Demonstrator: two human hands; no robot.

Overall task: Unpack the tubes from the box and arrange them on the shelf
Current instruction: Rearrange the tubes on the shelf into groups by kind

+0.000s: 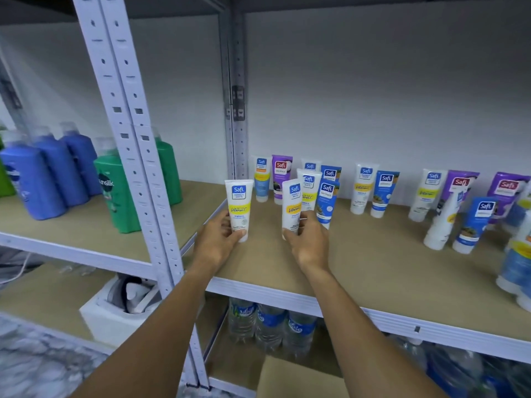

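Both hands reach onto the shelf (359, 262), each with a white-and-yellow tube held upright, cap down. The left hand (217, 242) has its fingers (240, 232) clasped round the lower part of the left tube (239, 208), near the shelf's left edge beside the post (138, 168). The right hand (309, 242) grips the right tube (291, 209) the same way — thumb on the front, fingers behind. Whether either cap touches the board cannot be told, since the hands hide the bases.

Just behind the right tube stand a white tube (309, 192) and a blue tube (327, 202), with more behind them, and a purple tube (281, 176) against the back wall. Further right, well apart, more tubes stand in loose pairs — white, blue and purple — some leaning.

On the neighbouring shelf to the left stand blue bottles (43, 179) and green bottles (115, 191). Below, water bottles (270, 326) sit on a lower shelf, and a brown box (298, 380) shows at the bottom edge between the forearms.
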